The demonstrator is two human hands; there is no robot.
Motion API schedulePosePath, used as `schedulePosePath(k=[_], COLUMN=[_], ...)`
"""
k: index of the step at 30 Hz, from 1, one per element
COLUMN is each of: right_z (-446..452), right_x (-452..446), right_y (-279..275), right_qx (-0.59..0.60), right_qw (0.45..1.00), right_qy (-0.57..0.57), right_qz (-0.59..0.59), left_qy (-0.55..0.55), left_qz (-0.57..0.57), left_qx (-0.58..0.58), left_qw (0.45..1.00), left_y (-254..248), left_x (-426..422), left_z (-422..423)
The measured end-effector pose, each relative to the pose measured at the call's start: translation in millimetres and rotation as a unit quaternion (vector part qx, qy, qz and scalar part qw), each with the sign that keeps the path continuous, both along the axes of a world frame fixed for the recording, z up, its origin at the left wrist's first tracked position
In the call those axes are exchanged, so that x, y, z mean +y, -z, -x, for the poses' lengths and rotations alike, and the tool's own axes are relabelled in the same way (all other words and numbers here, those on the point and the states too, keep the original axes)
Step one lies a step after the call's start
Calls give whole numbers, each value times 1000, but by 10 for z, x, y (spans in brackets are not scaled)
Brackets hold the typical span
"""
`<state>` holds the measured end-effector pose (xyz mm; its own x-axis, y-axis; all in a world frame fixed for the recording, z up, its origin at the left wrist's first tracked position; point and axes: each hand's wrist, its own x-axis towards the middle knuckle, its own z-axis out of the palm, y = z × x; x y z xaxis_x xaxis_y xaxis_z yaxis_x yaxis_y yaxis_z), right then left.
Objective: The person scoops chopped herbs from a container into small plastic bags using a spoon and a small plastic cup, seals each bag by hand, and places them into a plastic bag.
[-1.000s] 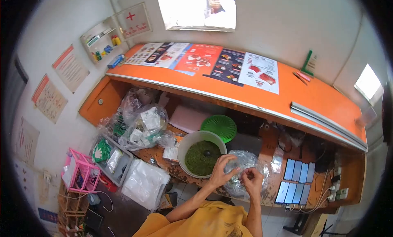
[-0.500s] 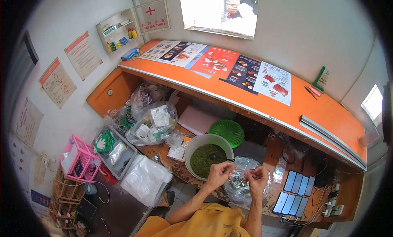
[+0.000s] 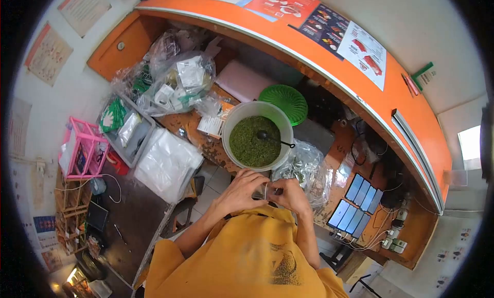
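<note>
Close in front of the yellow shirt, my left hand [image 3: 244, 191] and my right hand [image 3: 289, 194] are near each other with curled fingers. Something small and clear seems to be between them, too small to make out. Just beyond them stands a translucent tub [image 3: 229, 143] of chopped green herbs [image 3: 252, 146]. A black ladle [image 3: 272, 138] rests in it, its handle over the right rim. Beside my right hand lies a clear plastic bag [image 3: 303, 169] with small green-and-white items inside.
A green basket [image 3: 288, 103] sits behind the tub. Bulging plastic bags [image 3: 180, 82], a grey tray [image 3: 135, 138], stacked clear bags [image 3: 167, 161] and a pink basket [image 3: 87, 150] are at left. Several phones [image 3: 355, 203] lie at right, under an orange counter [image 3: 411, 123].
My hands have moved from above the clear plastic bag to in front of the shirt, closer to my body. The view has tilted down, and the tub appears higher in it.
</note>
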<state>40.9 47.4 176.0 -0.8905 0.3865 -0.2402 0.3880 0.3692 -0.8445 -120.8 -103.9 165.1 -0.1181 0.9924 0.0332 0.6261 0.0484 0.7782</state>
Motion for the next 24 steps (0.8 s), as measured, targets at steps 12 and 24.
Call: schedulePosePath(k=[12, 24], right_z=[739, 1177], right_x=[412, 754], right_y=[154, 918], right_qx=[48, -96], right_qw=[998, 916], right_qy=[-9, -76], right_qz=[26, -383], left_qy=[-184, -382], left_qz=[-14, -40], left_qx=[-75, -52], left_qw=[980, 922], left_y=[174, 278], left_x=[-455, -828], left_z=[300, 671])
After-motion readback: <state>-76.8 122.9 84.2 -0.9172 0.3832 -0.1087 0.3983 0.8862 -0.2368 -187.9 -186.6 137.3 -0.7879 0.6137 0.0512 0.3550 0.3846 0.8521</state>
